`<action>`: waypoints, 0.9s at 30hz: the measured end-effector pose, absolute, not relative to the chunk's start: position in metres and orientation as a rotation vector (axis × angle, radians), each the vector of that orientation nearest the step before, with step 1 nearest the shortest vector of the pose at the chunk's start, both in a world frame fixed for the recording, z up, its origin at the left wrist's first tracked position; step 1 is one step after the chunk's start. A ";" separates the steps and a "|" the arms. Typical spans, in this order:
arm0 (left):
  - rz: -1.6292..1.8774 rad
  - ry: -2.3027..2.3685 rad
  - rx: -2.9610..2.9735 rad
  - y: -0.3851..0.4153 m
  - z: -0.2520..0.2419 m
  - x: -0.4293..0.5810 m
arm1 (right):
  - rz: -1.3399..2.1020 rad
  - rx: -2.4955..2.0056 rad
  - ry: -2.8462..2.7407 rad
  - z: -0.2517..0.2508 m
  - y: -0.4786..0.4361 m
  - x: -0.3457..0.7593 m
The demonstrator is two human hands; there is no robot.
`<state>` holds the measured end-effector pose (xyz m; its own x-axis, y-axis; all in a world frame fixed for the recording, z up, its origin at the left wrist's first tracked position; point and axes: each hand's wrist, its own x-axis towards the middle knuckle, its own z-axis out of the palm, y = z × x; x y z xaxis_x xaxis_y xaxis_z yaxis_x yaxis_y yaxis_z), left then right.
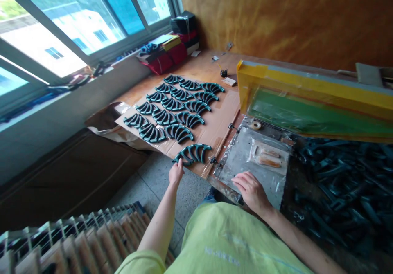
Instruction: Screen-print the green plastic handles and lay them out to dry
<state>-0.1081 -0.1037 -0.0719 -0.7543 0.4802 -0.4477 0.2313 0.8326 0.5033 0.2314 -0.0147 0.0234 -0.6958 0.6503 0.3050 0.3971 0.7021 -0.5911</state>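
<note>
My left hand (176, 172) reaches to the near edge of a cardboard sheet (219, 112), its fingers closed on the end of a dark green curved piece, like a plastic handle. That piece sits at the left end of a short fanned row of curved pieces (196, 152). Further back, several more fanned rows of the same pieces (166, 116) cover the sheet. My right hand (252, 192) hovers by the front edge of a grey plate (236, 159), fingers drawn together. Whatever its fingertips may hold is too small to make out.
A yellow-edged screen frame with a green mesh (294, 108) stands tilted behind the plate. To the right lies a heap of loose dark pieces (346, 184). A tape roll (256, 125) rests near the plate. Slatted racking (92, 241) stands at lower left.
</note>
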 end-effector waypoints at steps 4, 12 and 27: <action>0.478 2.453 0.535 -0.102 -0.070 -0.114 | 0.683 -0.690 -2.579 0.021 0.001 0.181; 0.410 2.466 0.492 -0.096 -0.069 -0.108 | 0.601 -0.746 -3.031 -0.002 0.036 0.040; 0.235 2.497 0.556 -0.090 -0.059 -0.112 | 1.359 -1.381 -2.154 -0.032 0.064 0.015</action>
